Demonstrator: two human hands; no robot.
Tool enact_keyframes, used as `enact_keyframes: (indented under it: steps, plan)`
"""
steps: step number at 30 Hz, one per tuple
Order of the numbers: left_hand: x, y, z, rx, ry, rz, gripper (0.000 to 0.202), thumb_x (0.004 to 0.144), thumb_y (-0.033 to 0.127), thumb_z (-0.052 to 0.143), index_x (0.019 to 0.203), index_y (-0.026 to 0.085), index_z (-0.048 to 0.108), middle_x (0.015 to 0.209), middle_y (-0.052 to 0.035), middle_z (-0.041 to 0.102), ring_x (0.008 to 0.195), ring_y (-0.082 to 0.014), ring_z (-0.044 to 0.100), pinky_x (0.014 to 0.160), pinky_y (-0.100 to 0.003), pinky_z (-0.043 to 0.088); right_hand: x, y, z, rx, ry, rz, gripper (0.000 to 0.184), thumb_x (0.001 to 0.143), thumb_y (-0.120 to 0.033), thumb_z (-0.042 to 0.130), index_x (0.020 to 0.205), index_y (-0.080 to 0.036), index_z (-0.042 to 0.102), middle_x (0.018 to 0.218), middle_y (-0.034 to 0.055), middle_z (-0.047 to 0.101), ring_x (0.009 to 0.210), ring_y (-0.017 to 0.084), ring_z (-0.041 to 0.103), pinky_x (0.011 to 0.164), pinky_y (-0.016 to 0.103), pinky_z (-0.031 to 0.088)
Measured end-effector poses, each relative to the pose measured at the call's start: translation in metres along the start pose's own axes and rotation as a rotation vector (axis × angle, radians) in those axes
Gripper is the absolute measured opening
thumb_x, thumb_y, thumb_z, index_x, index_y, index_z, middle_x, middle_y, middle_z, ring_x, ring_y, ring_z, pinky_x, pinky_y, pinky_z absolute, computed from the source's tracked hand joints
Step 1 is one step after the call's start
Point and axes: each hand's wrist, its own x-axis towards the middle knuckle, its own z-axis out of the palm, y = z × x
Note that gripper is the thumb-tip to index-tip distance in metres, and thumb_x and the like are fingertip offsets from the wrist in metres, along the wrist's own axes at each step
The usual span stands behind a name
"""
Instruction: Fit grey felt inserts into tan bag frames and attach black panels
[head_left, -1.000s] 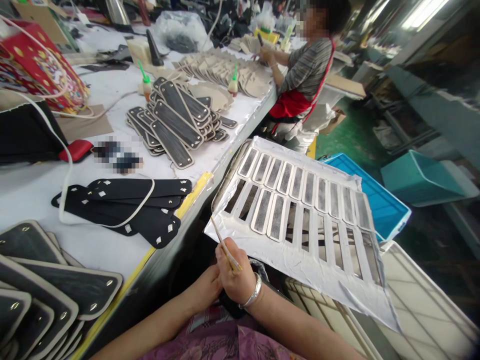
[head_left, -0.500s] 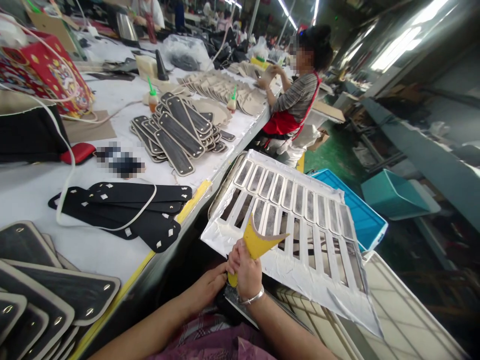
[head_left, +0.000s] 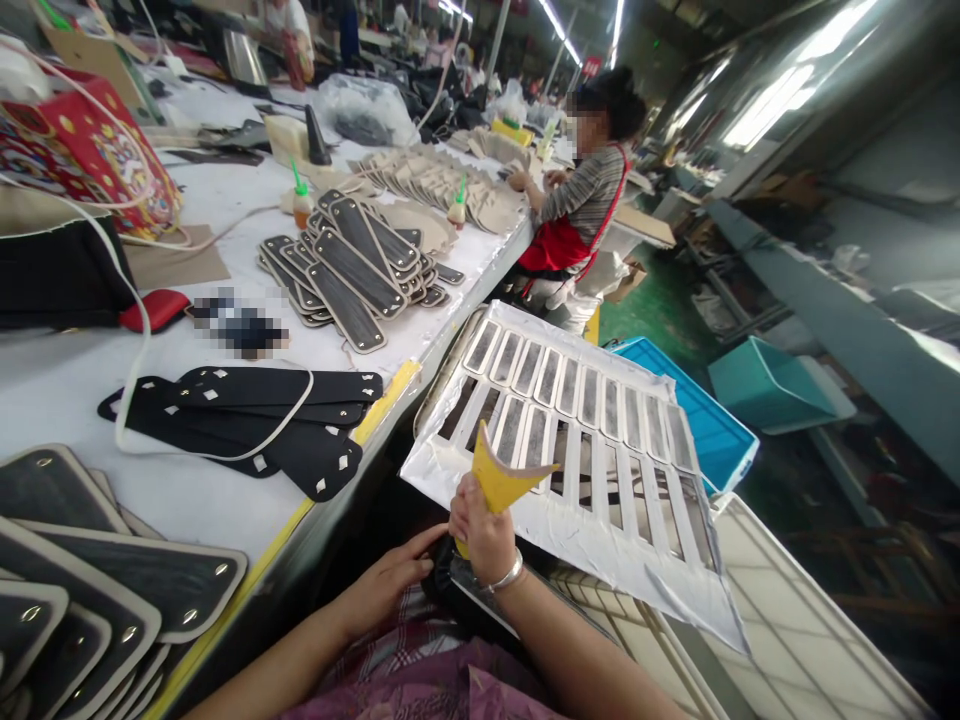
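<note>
My right hand (head_left: 484, 535) is closed round the narrow end of a yellow fan-shaped scraper (head_left: 501, 475), held upright over my lap. My left hand (head_left: 391, 585) rests just below it with fingers curled on a dark flat piece (head_left: 457, 590) lying on my lap. In front of both hands stands a glue-coated white tray (head_left: 600, 520) with slots, several of them holding narrow grey strips (head_left: 540, 375).
The white worktable (head_left: 67, 380) on my left carries black leather strips (head_left: 255, 415), a stack of cream-edged grey strips (head_left: 352, 265), large cream-edged panels (head_left: 82, 580) and a red printed bag (head_left: 82, 150). A person in a red apron (head_left: 581, 205) works farther along. Blue bins (head_left: 705, 425) stand on the floor.
The thin stick-like edge in my right hand turned to show the yellow scraper's broad face. My left hand slid down from my right hand onto the dark piece. The view tilted up.
</note>
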Motion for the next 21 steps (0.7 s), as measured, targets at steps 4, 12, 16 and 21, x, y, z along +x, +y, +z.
enact_keyframes:
  steps: [4,12,16,21]
  plan:
    - [-0.009,-0.010,0.001,0.013,-0.023,0.017,0.053,0.084,0.028,0.047,0.135,0.023,0.036,0.139,-0.0010,0.041,0.129,-0.0232,0.033,0.110,-0.038,0.019,-0.010,-0.007,0.004,0.121,0.046,-0.088,0.041,0.077,-0.051,0.058,0.061,-0.021,0.036,0.045,-0.0101,0.023,0.034,0.004,0.020,0.033,0.018,0.022]
    - [-0.004,-0.026,0.006,0.013,0.058,0.092,0.050,0.084,0.029,0.049,0.132,0.022,0.038,0.137,-0.0028,0.043,0.126,-0.0223,0.036,0.108,-0.037,0.023,-0.024,0.000,0.018,0.085,0.047,-0.093,0.044,0.075,-0.054,0.059,0.059,-0.020,0.036,0.044,-0.0100,0.026,0.033,0.003,0.022,0.032,0.017,0.021]
    - [-0.004,-0.021,0.009,0.023,0.077,0.103,0.043,0.085,0.027,0.048,0.128,0.023,0.042,0.130,-0.0017,0.050,0.118,-0.0217,0.045,0.103,-0.036,0.030,-0.014,-0.006,0.018,0.092,0.081,-0.074,0.043,0.073,-0.053,0.061,0.060,-0.020,0.036,0.044,-0.0107,0.026,0.033,0.003,0.021,0.031,0.016,0.020]
    - [-0.001,-0.007,0.011,0.046,0.107,0.103,0.038,0.084,0.024,0.046,0.122,0.021,0.046,0.118,-0.0016,0.057,0.107,-0.0204,0.051,0.095,-0.034,0.035,-0.008,-0.002,0.015,0.041,0.058,-0.041,0.044,0.074,-0.056,0.058,0.062,-0.021,0.035,0.044,-0.0111,0.023,0.033,0.004,0.020,0.031,0.017,0.018]
